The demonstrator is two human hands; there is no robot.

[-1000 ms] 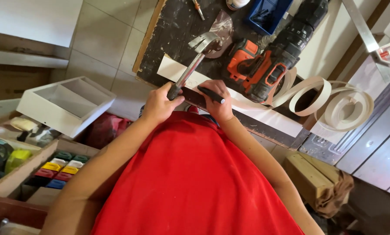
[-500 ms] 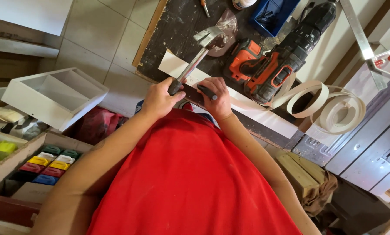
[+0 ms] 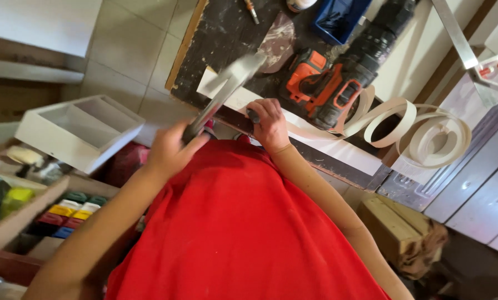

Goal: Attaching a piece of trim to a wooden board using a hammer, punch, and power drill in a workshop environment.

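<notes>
Far left: white wooden box with two open compartments sits on the tiled floor, and both compartments look empty. Below it is a shallow wooden tray holding rows of small coloured blocks or pots, yellow, red, green and blue; can't tell which they are.

Left hand is fisted tight round the grip of a steel claw hammer.

Change: half a second ago the hammer lay low and sharp, with its head out near the round sanding disc. Now the shaft is lifted toward the camera and motion-blurred, and the head is a grey smear above the white panel strip. Judged from the blur, that's a swing in progress, not a rest.

Right hand hasn't shifted. Its fingers are curled closed on a short dark-handled tool, pinned at the near edge of the white strip on the dark scarred workbench. The tool's tip is hidden, so the type is unclear.

Right of the hands: an orange and black cordless drill lies on the bench, apart from both hands. The blue plastic bin at the top has dark contents, not identifiable. Loose coil of white edge-banding tape sits off the bench end. Lower right is a tan wooden box with crumpled brown paper or cloth beside it; its inside isn't visible.
</notes>
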